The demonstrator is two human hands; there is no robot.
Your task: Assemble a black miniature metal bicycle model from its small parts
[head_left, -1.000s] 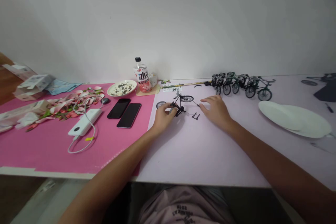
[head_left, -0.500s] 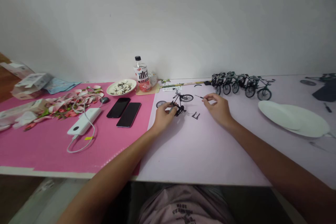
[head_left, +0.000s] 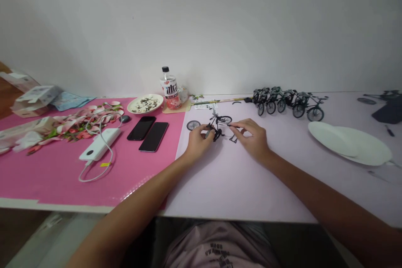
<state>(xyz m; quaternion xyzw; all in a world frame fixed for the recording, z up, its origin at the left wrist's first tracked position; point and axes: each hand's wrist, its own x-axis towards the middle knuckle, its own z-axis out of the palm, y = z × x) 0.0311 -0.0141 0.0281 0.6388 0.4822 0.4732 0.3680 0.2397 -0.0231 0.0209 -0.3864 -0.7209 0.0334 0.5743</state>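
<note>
Pinched in my left hand (head_left: 200,142) is a black miniature bicycle (head_left: 217,122), with one spoked wheel showing on its right side. My right hand (head_left: 254,137) grips a small thin screwdriver (head_left: 234,126) between thumb and fingers, its tip pointing left at the bicycle. Whether the tip touches the bicycle I cannot tell. Another spoked wheel (head_left: 193,125) lies just behind my left hand. On the table between my hands is a small black frame-shaped part (head_left: 233,138).
Several finished-looking miniature bicycles (head_left: 282,99) stand in a row at the back right. White plates (head_left: 364,146) lie farther right. Left are two phones (head_left: 153,137), a power bank with cable (head_left: 99,144), petals (head_left: 81,120), a bowl (head_left: 145,104) and a drink bottle (head_left: 170,90).
My right hand has moved left with the screwdriver, bringing its tip to the bicycle. My left hand still holds the bicycle in nearly the same place.
</note>
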